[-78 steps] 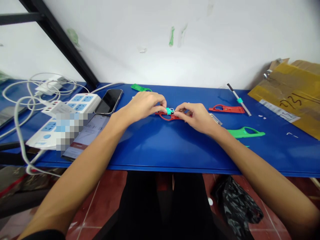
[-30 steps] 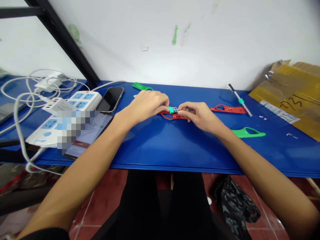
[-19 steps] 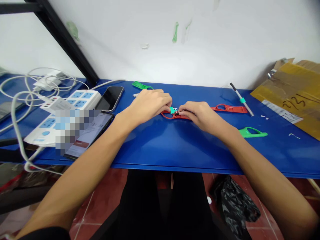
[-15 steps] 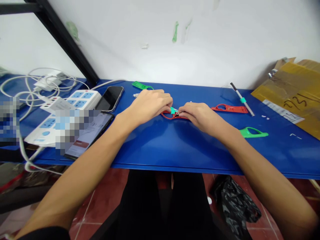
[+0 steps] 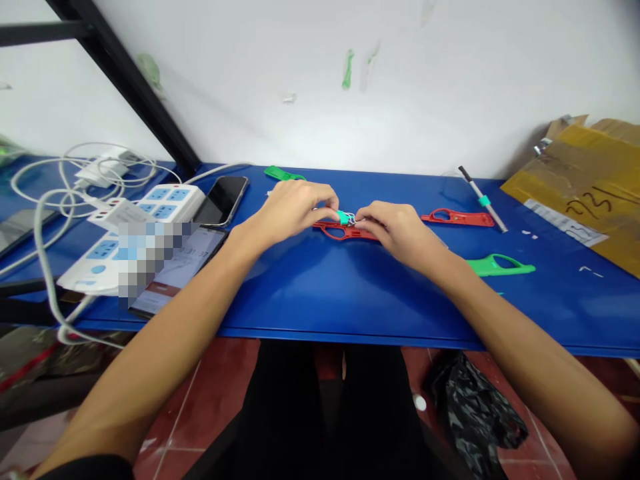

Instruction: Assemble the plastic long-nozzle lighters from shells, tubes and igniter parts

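Where the carton [image 5: 585,180] stands, well right of the red shell [image 5: 356,233], handwriting resembles "2731"; a phone [image 5: 186,268] left of the shell shows digits ending "31:37". Above the shell, the left hand [image 5: 295,205] pinches the teal piece [image 5: 343,217], just lifted slightly, so apparently unseated; the right hand [image 5: 397,227] pinches what seem pale wires [image 5: 351,219].

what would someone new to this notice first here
Probably the two hands at the middle of the blue table: the left hand pinches a small teal piece, with the right hand close by, above a red part. Next, perhaps, the taped cardboard box at the far right and the white power strip at the left.
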Tool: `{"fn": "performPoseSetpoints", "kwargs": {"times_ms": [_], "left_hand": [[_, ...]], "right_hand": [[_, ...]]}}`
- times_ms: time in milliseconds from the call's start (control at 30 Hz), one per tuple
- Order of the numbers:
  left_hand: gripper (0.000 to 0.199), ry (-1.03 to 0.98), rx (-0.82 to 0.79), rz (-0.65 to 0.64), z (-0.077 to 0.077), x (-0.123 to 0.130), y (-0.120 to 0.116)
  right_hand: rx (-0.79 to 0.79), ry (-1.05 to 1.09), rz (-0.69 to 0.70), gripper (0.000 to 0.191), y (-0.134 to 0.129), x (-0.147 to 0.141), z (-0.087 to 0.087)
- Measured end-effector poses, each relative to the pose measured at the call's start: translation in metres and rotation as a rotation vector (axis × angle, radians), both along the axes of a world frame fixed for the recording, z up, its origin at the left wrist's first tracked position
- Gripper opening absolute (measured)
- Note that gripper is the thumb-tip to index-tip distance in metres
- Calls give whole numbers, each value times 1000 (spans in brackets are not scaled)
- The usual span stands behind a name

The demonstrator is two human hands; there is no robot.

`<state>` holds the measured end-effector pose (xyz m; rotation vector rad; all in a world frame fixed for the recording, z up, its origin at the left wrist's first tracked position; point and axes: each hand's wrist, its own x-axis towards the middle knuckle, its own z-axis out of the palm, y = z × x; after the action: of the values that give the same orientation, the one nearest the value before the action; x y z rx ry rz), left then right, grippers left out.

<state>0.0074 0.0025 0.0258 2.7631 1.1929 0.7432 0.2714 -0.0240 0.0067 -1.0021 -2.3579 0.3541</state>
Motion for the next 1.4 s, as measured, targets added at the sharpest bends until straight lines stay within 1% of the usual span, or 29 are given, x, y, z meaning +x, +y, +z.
{"fn": "performPoseSetpoints", "kwargs": {"times_ms": [300, 600, 733, 867, 1033, 1200, 1400], "left_hand": [[22, -80, -65, 30, -1, 0, 3], [20, -119, -97, 18, 1, 0, 3], [21, -134, -101, 17, 0, 1, 3], [25, -165, -98, 19, -1, 1, 4], [27, -186, -99, 5, -1, 0, 4], [24, -148, -83, 6, 3, 0, 2], [24, -137, -44, 9, 5, -2, 3]], "right_hand": [[25, 160, -28, 21, 1, -2, -6], [16, 181, -57, 20, -1, -3, -3], [3, 201, -55, 17, -2, -4, -3], [-16, 225, -85, 16, -3, -5, -2], [-6, 220, -99, 16, -3, -4, -1], [-3, 238, -78, 16, -2, -3, -1], [-60, 270, -86, 19, -3, -3, 0]]}}
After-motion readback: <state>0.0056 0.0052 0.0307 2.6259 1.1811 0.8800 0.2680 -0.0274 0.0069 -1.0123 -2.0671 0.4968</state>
